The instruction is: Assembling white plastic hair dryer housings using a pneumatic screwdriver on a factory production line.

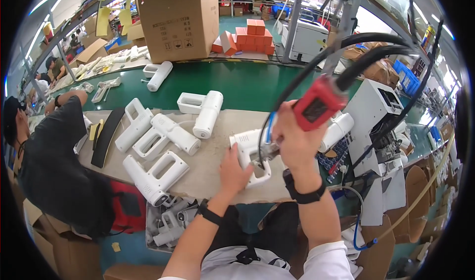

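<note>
My left hand (233, 172) is closed on a white plastic handheld appliance (244, 140) with a loop handle, holding it on the beige work mat (217, 173). Gripped in my right hand (302, 144) is a red power screwdriver (319, 104), its thick dark cable rising to the upper right. The tool's lower end meets the appliance near its handle; my hand partly hides the contact point. Left of my hands lie several similar appliances, among them an upright one (209, 114), a slanted one (173, 133) and one at the mat's front edge (156, 176).
A bin of white parts (170, 225) sits below the mat's front edge. Beyond runs a green conveyor belt (237, 84) with a large carton (178, 25) and orange boxes (255, 35). A white machine (373, 116) stands right; a co-worker (62, 166) sits left.
</note>
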### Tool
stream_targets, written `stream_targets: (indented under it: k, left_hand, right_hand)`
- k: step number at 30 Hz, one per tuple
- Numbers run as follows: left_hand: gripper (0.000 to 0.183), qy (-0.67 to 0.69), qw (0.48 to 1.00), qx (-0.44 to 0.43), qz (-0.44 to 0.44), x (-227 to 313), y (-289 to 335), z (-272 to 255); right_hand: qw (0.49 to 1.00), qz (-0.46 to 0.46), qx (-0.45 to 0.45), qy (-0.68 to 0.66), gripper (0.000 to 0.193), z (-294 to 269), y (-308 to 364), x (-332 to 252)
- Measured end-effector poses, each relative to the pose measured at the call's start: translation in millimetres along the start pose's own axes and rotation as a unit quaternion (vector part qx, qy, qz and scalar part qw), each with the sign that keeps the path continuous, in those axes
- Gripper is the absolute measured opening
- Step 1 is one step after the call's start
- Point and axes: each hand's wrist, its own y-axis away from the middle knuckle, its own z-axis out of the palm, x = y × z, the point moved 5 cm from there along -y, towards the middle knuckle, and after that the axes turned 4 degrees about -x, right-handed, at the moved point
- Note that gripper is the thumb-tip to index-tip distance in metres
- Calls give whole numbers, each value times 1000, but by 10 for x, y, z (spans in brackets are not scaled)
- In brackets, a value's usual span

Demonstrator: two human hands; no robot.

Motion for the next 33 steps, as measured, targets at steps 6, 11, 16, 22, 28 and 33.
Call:
stream_targets:
  k: [6, 11, 16, 22, 28, 33]
  left_hand:
    - [79, -8, 1000, 30, -7, -82, -217, -28]
    - [79, -17, 999, 25, -16, -26, -187, -57]
    - [77, -29, 999, 37, -6, 45, -155, -61]
    - [77, -36, 999, 37, 2, 1, -174, -61]
    - [75, -28, 999, 18, -12, 8, -127, -125]
    - [74, -4, 999, 29, 44, -211, -236, 38]
  right_hand:
    - [1000, 3, 5, 26, 7, -333, 132, 51]
    - [1000, 24, 10, 1, 7, -360, 123, 132]
    - [997, 32, 34, 55, 10, -406, 253, 672]
    - [997, 19, -9, 70, 11, -246, 255, 647]
    - [1000, 19, -9, -1, 10, -34, 199, -133]
    - [998, 23, -62, 8, 11, 152, 288, 31]
